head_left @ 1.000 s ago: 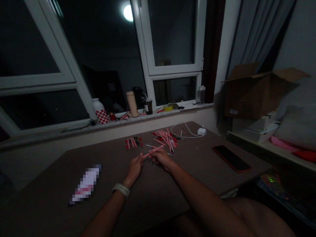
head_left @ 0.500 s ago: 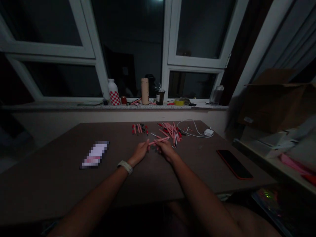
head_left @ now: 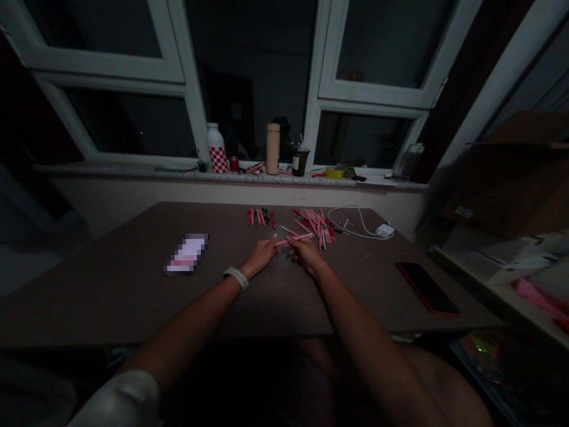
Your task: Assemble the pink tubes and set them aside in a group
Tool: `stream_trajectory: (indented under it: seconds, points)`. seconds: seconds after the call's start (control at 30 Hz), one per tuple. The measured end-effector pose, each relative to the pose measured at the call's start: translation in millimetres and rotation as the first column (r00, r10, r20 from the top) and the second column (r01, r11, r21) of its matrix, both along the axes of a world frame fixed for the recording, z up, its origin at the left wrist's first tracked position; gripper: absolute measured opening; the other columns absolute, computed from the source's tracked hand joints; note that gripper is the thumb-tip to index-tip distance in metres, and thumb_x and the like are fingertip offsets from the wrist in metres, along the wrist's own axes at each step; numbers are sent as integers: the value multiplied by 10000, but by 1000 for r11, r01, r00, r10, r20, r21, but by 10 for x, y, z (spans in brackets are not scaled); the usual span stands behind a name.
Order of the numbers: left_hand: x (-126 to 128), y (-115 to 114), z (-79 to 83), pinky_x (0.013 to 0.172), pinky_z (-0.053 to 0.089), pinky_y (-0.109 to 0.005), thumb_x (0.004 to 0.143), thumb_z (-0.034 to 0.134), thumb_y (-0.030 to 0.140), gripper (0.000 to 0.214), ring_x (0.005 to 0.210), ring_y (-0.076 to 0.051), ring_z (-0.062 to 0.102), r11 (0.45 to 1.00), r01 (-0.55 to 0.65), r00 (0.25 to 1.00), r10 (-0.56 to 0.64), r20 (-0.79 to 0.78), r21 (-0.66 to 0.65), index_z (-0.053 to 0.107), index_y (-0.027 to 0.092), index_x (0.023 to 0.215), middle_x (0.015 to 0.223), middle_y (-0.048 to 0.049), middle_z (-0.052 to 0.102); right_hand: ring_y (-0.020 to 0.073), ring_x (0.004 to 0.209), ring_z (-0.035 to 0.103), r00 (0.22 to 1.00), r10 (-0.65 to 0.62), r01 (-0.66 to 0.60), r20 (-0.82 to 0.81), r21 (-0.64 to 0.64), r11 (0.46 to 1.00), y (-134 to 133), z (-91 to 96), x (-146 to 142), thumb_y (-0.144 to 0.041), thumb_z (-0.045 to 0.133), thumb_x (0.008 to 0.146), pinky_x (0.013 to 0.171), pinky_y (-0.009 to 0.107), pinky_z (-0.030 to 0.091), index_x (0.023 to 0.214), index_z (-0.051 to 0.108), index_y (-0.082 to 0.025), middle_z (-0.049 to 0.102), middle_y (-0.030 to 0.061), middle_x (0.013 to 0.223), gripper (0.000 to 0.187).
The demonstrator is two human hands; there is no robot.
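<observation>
Between both hands, just above the brown table, is a slim pink pen. My left hand, with a pale watch on its wrist, is closed on the pen's left end. My right hand pinches it farther along, and its right end sticks out past the fingers. Beyond my right hand lies a loose pile of pink pens with red, black and white parts among them. A short row of red, pink and black pens lies beyond my left hand.
A lit phone lies on the left of the table, a dark phone in an orange case on the right. A white charger with its cable lies behind the pile. Bottles, including a beige flask, stand on the windowsill.
The camera view has shifted, so the scene sits higher and slightly to the right. Both hands stay on the pink pen, with little change in their grip.
</observation>
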State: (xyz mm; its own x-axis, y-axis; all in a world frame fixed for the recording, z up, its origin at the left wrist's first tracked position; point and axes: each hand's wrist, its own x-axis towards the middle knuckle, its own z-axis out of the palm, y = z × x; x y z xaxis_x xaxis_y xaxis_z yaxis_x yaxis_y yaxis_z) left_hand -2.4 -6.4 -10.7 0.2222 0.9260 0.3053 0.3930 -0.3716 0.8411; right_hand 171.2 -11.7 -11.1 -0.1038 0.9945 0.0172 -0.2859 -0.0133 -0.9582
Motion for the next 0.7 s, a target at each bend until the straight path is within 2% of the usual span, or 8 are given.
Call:
stream_trajectory:
  seconds: [0.13,0.33,0.43,0.53,0.7]
  points:
    - [18,6,-9,645,395,-255,837,540,683,510,680,-153,511,998,33,997,-37,72,55,616,179,834,711,5,590,59,468,523,1000,-6,6,-27,7,1000,-14,4,11,-343,807,725,381,161,321,914,690,-158,728,10,771,289]
    - [-24,33,-25,600,367,-279,953,332,619,607,599,-164,499,997,-73,997,74,-26,35,573,180,611,558,-6,525,68,477,531,999,-42,41,-20,-62,997,-60,81,8,-263,734,808,393,166,334,972,672,-163,734,16,783,202]
    - [-37,48,-27,607,383,-279,955,347,600,589,612,-172,526,995,-80,996,83,-42,57,618,171,654,579,-18,567,71,477,536,996,-84,80,-27,-122,989,-68,129,16,-194,669,844,397,163,335,997,668,-159,728,15,761,158]
    - [-41,70,-33,654,416,-281,949,393,555,519,660,-178,566,993,-65,996,70,-46,96,642,164,717,654,-32,620,66,480,542,991,-129,122,-37,-163,979,-67,144,32,-132,615,858,405,152,340,903,659,-144,710,15,708,64]
    - [-48,89,-52,691,438,-282,910,505,446,347,729,-187,591,989,-75,997,78,-19,124,662,151,818,750,-44,659,65,499,557,989,-147,142,-20,-158,977,-67,117,63,-140,605,874,422,150,365,816,649,-136,700,23,696,73]
